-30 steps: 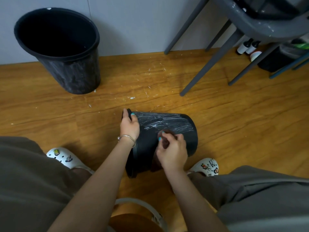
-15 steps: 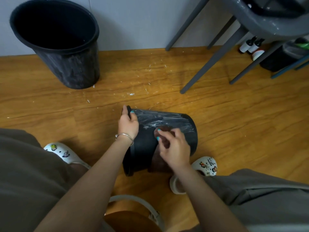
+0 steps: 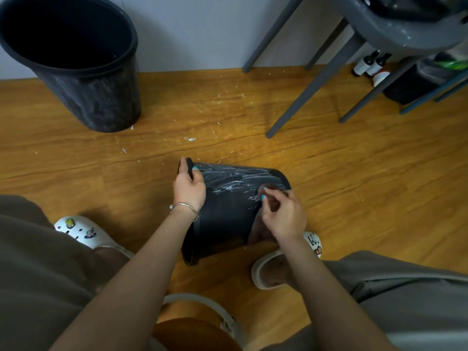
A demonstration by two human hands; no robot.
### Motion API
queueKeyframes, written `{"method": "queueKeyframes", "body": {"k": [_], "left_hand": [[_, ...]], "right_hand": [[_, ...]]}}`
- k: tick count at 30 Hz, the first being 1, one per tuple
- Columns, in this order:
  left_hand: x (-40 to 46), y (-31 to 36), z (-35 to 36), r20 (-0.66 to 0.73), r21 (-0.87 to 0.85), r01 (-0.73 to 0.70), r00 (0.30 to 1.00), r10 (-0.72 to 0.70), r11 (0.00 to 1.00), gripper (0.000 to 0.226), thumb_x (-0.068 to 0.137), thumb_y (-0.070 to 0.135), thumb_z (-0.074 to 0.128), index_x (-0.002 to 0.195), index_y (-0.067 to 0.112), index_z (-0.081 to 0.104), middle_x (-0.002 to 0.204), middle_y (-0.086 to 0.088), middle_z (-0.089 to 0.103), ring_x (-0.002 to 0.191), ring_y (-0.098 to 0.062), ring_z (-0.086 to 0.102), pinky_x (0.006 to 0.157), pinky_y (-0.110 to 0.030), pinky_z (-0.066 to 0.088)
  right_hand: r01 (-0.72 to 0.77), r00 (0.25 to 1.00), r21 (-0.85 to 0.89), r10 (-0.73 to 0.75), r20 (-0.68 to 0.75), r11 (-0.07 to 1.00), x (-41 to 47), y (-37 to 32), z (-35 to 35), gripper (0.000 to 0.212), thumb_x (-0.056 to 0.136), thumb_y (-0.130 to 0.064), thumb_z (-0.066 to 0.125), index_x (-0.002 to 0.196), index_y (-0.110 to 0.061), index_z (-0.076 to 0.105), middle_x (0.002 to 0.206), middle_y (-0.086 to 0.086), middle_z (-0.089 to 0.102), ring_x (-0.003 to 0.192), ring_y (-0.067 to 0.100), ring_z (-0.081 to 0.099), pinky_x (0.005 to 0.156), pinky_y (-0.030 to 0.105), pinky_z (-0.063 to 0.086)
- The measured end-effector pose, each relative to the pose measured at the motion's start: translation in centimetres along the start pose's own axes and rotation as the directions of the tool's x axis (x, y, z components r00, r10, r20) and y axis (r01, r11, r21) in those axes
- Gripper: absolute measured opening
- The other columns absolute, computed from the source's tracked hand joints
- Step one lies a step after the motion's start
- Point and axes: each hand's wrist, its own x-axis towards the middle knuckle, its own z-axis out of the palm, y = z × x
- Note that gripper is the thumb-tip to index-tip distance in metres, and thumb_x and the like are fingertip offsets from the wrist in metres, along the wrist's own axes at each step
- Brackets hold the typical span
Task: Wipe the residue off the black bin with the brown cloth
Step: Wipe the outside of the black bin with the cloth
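Underfoot, scuffed wooden floor with white flecks, grey wall behind.

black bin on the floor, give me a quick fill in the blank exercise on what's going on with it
1. The black bin lies on its ____ on the wooden floor.
2. The left hand grips the bin at its ____.
3. The right hand presses a ____ cloth against the bin's wall.
4. The second bin, by the wall, stands ____.

Missing words: side; rim; brown; upright

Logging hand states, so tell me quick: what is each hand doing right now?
Left hand: grips the rim of the black bin.
Right hand: pinches the brown cloth against the bin's side.
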Motion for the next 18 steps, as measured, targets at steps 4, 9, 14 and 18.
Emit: {"method": "queueKeyframes", "body": {"k": [4,9,14,18], "left_hand": [[0.2,0.1,0.2,-0.017,0.034,-0.007,1.0,0.007,0.999,0.052,0.103,0.012,0.035,0.151,0.008,0.017,0.073,0.019,0.03,0.058,0.005,0.029,0.048,0.006,0.028],[0.5,-0.7,0.2,-0.014,0.037,-0.004,1.0,0.004,0.999,0.053,0.102,0.016,0.035,0.151,0.011,0.017,0.109,0.0,0.053,0.075,-0.002,0.052,0.058,0.003,0.034],[0.6,-0.1,0.4,-0.016,-0.003,-0.011,1.0,0.011,1.0,0.052,0.102,0.015,0.036,0.151,0.008,0.018,0.129,-0.002,0.05,0.096,0.0,0.048,0.071,0.001,0.025],[0.8,-0.5,0.3,-0.03,0.0,-0.022,0.999,0.022,1.0,0.052,0.102,0.015,0.036,0.151,0.008,0.019,0.131,-0.007,0.051,0.11,-0.014,0.05,0.071,0.0,0.025]], "right_hand": [[0.039,0.999,0.032,-0.04,0.011,0.999,-2.2,-3.6,0.8,0.029,0.086,-0.034,0.065,0.115,-0.033,0.069,0.11,0.002,0.055,0.099,0.022,0.057,0.074,0.03,0.049],[0.183,0.979,0.046,-0.186,0.078,0.982,-2.8,-1.5,0.5,0.025,0.08,-0.036,0.071,0.104,-0.035,0.072,0.105,-0.002,0.058,0.095,0.02,0.061,0.068,0.03,0.052],[-0.077,0.996,-0.008,0.078,0.034,0.997,-0.4,-0.5,-0.3,0.027,0.087,-0.034,0.064,0.114,-0.032,0.068,0.112,0.002,0.056,0.1,0.024,0.059,0.076,0.032,0.05],[0.146,0.986,0.106,-0.154,0.071,0.984,-4.0,-3.3,1.0,0.026,0.08,-0.034,0.069,0.107,-0.032,0.071,0.105,0.0,0.055,0.093,0.023,0.06,0.07,0.032,0.053]]}}
